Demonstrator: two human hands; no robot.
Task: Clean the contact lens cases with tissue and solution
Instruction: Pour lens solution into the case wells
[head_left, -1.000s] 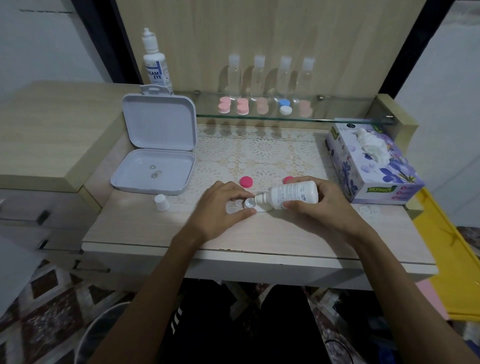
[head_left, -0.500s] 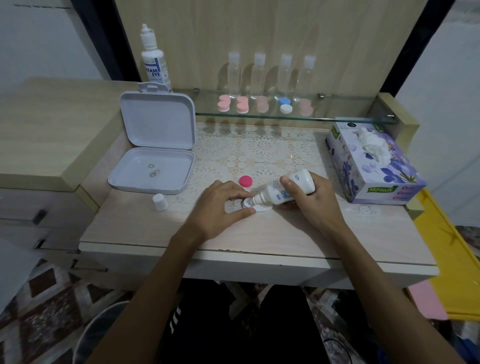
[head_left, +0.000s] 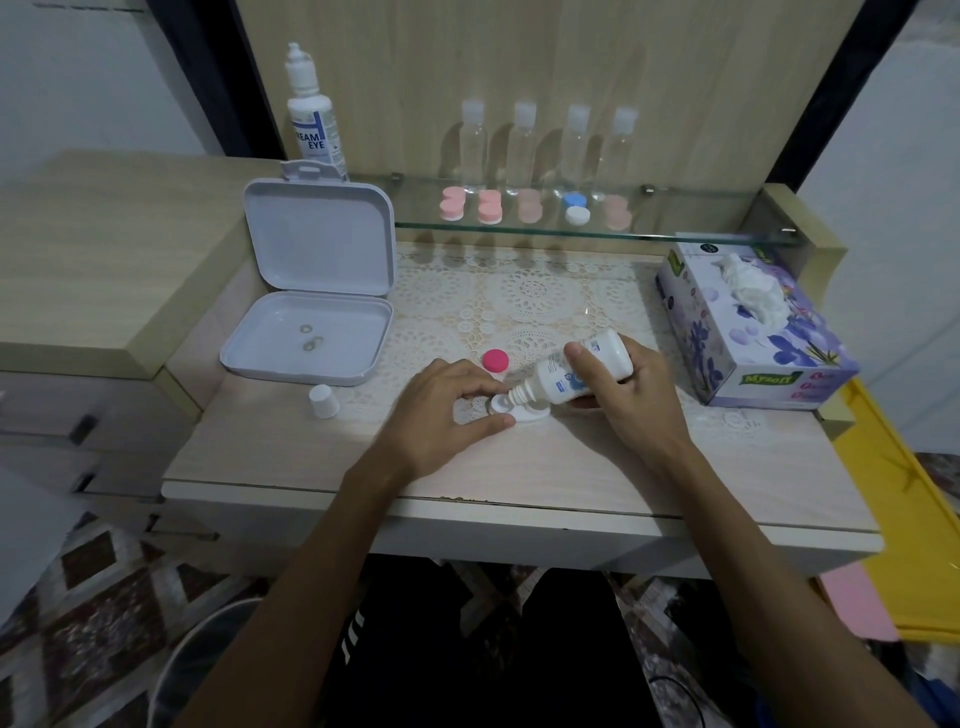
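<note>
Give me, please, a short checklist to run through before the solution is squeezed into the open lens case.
1. Small solution bottle uncapped; white cap stands aside: ok.
2. Nozzle tilted down over the lens case: ok.
3. Left hand steadies the case: ok.
4. Right hand has a grip on the bottle: ok.
5. Pink lid off the case: ok.
6. Tissue box nearby, tissue showing: ok.
7. Well clean: cannot tell.

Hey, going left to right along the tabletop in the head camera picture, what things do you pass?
Open white box → small white cap → left hand → pink lid → solution bottle, tilted, nozzle over the white lens case → right hand → tissue box.
</note>
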